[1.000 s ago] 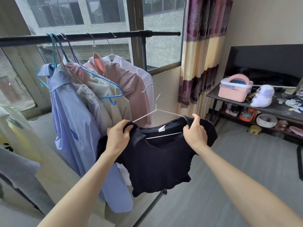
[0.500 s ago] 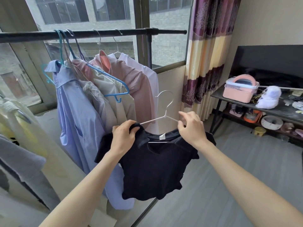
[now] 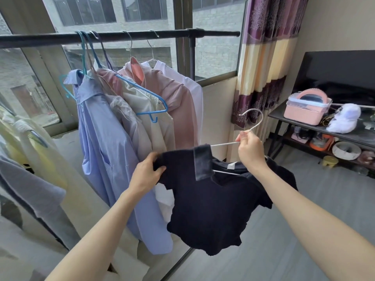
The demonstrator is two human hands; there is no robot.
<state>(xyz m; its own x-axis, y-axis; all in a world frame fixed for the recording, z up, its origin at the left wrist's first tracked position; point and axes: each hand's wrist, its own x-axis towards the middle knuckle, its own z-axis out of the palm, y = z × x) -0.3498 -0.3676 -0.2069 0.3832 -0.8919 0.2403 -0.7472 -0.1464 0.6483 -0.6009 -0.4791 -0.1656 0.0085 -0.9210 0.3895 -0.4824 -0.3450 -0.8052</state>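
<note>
Black shirt [image 3: 219,203], short-sleeved and dark all over, hangs on a thin pale hanger [image 3: 223,144] held in the air below the black rail [image 3: 121,37], level with its right-hand end. The cloth droops in loose folds to an uneven lower hem. A greyer flap of fabric is turned up at the neck, and a small white label [image 3: 231,165] shows inside the collar. The hanger's hook rises and curls back toward the rail, well short of it.

The left hand [image 3: 147,173] grips the shirt at one shoulder, fingers and thumb curled round a bunch of cloth. The right hand [image 3: 250,148] pinches the hanger at the base of its hook, fingers closed tight on the wire, its wrist lying over the shirt's other shoulder.

On the rail hang a blue shirt [image 3: 105,159], a beige garment [image 3: 146,110], a pink shirt [image 3: 178,110] and, nearest the rail's right end, a white shirt [image 3: 195,94]. A bare blue hanger [image 3: 142,92] lies across the beige garment. Past the rail's right end hangs a striped curtain [image 3: 263,57]. Farther right of the rail, a pink box [image 3: 304,112] and a white cap [image 3: 345,120] sit on a dark shelf [image 3: 357,136].
</note>
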